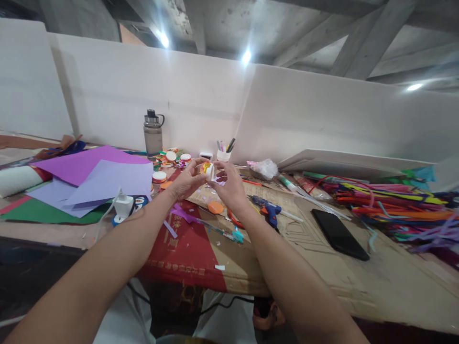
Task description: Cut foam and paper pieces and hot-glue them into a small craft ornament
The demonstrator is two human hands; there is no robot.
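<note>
Left hand and right hand together pinch small white-and-yellow piece, raised above worktop, probably for clear view. Glue gun lies near right hand, seemingly for easy reach; paper sheets lie left, likely out of way.

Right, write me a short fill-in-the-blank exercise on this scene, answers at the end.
1. The small piece between the left hand and right hand is yellow-patterned toward the left, plain ____ toward the right.
2. The glue gun has a ____ handle.
3. The phone lies nearer to the ____ hand.
4. The bottle stands to the ____ of the pen cup.

Missing words: white; blue; right; left.
</note>
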